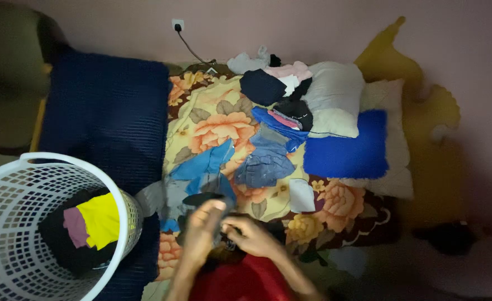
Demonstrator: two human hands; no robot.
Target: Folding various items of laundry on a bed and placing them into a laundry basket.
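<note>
From my remote seat, at far left a round white plastic laundry basket (124, 214) with a lattice wall holds yellow, pink and black cloth. Behind it a dark blue waffle-knit blanket (106, 108) covers the bed's left side. At bottom centre my left hand (200, 231) and right hand (252, 234) meet, each grip closed on a small dark garment (202, 199) just above a red cloth (246, 281); the picture is blurred here. Beyond lies a floral yellow-and-orange bedspread (218, 125) strewn with a crumpled blue-grey garment (264, 164) and a heap of dark, pink and white clothes (276, 83). Right of these rest a grey-white pillow (335, 89) and a fuzzy blue cushion (349, 147), against a pink wall (313, 25).
</note>
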